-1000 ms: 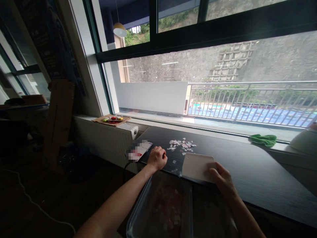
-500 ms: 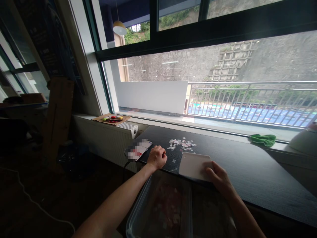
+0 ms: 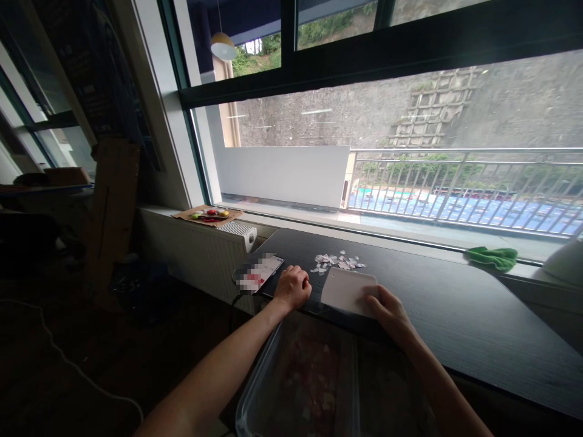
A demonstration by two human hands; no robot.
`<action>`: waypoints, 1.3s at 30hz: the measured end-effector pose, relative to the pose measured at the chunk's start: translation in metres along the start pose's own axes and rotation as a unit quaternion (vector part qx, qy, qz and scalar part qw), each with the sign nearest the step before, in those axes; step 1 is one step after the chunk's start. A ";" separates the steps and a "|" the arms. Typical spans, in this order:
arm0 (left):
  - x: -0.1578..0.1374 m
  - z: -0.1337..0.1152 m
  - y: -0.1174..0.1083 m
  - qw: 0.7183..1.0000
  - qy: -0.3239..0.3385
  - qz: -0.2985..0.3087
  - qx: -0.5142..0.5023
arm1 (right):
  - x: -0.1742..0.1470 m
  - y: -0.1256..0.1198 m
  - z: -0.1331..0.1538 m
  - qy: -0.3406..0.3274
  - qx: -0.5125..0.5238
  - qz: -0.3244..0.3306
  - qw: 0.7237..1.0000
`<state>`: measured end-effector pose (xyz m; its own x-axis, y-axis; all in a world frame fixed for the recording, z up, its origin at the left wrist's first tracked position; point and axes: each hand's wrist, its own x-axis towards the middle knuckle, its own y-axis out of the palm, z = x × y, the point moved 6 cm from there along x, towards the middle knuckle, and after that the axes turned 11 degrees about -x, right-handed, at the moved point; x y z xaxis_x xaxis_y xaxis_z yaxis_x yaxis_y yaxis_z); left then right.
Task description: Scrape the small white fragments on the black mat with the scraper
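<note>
My right hand (image 3: 389,309) grips a flat white scraper (image 3: 348,291) by its right end. It has rounded corners and a small hole at one corner. Its far edge is close to a loose pile of small pale paper scraps (image 3: 337,261) on the dark table (image 3: 437,303). Curled into a loose fist, my left hand (image 3: 294,287) rests at the table's near edge, left of the scraper; nothing shows in its fingers. Below the edge, between my forearms, a clear plastic bin (image 3: 257,379) holds more scraps, dim in the shadow.
A phone (image 3: 264,273), partly blurred out, lies at the table's left corner with a cable below. A radiator (image 3: 195,243) stands further left, under cardboard (image 3: 182,213) with colourful items. A green cloth (image 3: 492,258) is on the sill at right.
My right hand has moved the scraper left and away from me, closer to the pile. Loose scraps near the edge no longer show. My left hand keeps its place on the table.
</note>
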<state>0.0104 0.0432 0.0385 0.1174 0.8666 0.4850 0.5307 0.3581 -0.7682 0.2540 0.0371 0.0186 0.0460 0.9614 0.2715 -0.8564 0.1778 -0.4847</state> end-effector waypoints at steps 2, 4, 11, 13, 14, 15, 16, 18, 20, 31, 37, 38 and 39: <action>0.000 0.000 0.000 1.000 0.000 -0.002 -0.001 | -0.003 -0.001 -0.001 0.001 0.011 -0.008 1.000; 0.000 0.000 0.000 1.000 0.000 -0.003 -0.001 | -0.003 -0.003 -0.003 0.004 0.005 -0.016 1.000; 0.000 0.000 0.000 1.000 0.001 -0.004 -0.002 | 0.001 0.004 -0.004 -0.009 0.034 0.094 0.995; 0.000 0.000 0.000 1.000 0.002 -0.003 -0.003 | -0.001 0.006 -0.001 -0.019 0.047 0.120 0.992; 0.000 -0.001 0.000 1.000 0.003 -0.003 -0.003 | -0.003 0.006 0.001 -0.023 0.051 0.128 0.990; 0.000 -0.001 0.000 1.000 0.003 -0.003 -0.003 | -0.004 0.006 0.001 -0.024 0.054 0.128 0.990; 0.000 -0.001 0.000 1.000 0.004 -0.003 -0.003 | -0.004 0.005 0.002 -0.021 0.057 0.118 0.991; 0.000 0.000 0.000 1.000 0.003 -0.004 -0.003 | -0.005 0.001 0.001 -0.008 0.058 0.081 0.995; 0.000 0.000 0.000 1.000 0.002 -0.004 -0.002 | -0.005 0.000 0.001 0.000 0.050 0.062 0.997; 0.000 0.002 0.002 1.000 0.003 -0.003 -0.014 | 0.009 -0.050 -0.026 0.080 0.007 -0.197 0.977; 0.000 0.002 -0.001 1.000 0.011 -0.010 -0.012 | 0.007 -0.048 -0.023 0.062 -0.021 -0.180 0.982; 0.000 0.002 -0.001 1.000 0.013 -0.010 -0.013 | 0.006 -0.045 -0.021 0.051 -0.022 -0.161 0.985; -0.001 0.002 -0.002 1.000 0.014 -0.010 -0.014 | 0.006 -0.042 -0.018 0.040 -0.028 -0.145 0.988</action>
<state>0.0078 0.0428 0.0387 0.1302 0.8487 0.5125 0.5564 0.3653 -0.7463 0.2995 0.0388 0.0256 0.3276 0.8817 0.3396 -0.7720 0.4570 -0.4418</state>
